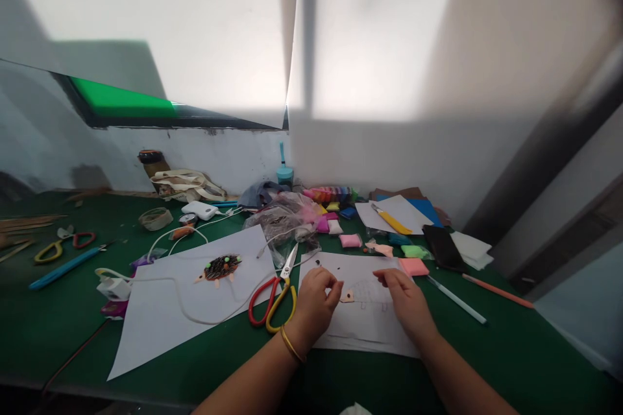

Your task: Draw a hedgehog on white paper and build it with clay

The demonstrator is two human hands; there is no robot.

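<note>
My left hand, with a gold bangle on the wrist, rests on a white sheet with its fingers curled and pinched together; what they hold is too small to see. My right hand lies on the same sheet, fingers curled down and pressing near a faint pencil drawing. A small peach clay piece sits between the two hands. Red and yellow scissors lie just left of my left hand.
A second white sheet carries a dark clay turtle figure. Clay packets, a plastic bag, a black phone, pens, a yellow knife, white cables and a charger litter the green table.
</note>
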